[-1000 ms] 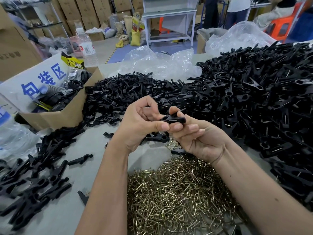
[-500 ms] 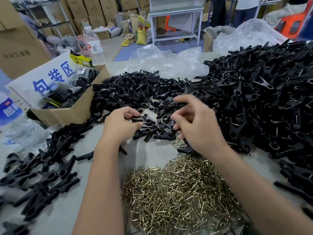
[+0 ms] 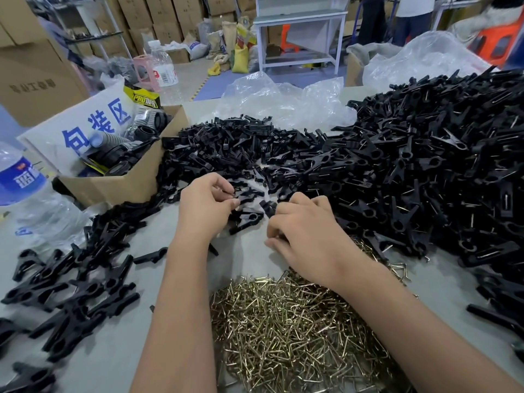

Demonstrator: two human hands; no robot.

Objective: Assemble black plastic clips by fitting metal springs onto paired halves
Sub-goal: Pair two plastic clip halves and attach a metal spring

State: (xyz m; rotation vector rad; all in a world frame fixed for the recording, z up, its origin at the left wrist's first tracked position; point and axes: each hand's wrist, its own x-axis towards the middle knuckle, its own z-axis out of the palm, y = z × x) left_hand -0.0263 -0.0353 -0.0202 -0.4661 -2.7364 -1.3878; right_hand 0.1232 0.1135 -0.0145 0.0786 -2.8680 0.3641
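At the centre of the frame, the left hand (image 3: 208, 207) pinches a black clip half (image 3: 246, 193) between thumb and curled fingers at the near edge of the loose-parts pile. Just to its right, the right hand (image 3: 304, 236) lies knuckles up with its fingers curled down onto the table; whether it grips anything beneath them cannot be told. Between the two hands, more clip halves (image 3: 248, 219) lie scattered on the grey table (image 3: 113, 350).

Directly below the hands, in the lower centre of the frame, a heap of brass-coloured metal springs (image 3: 283, 330) spreads between the two forearms. A mound of unassembled black halves (image 3: 241, 148) stretches across the middle of the frame above the hands, and a far larger pile of black clips (image 3: 439, 165), many showing a metal spring, fills the right side. At lower left, a looser group of clips (image 3: 71, 285) lies in rough rows.

In the upper left, an open cardboard box (image 3: 124, 180) holds dark ribbed parts and a white sign with blue characters (image 3: 93, 126). A clear water bottle (image 3: 19, 182) stands at the left edge, another (image 3: 163, 69) behind the box. Crumpled clear plastic bags (image 3: 283, 100) sit at the top centre, with stacked cartons (image 3: 158, 15) and a white metal table (image 3: 300, 29) beyond.
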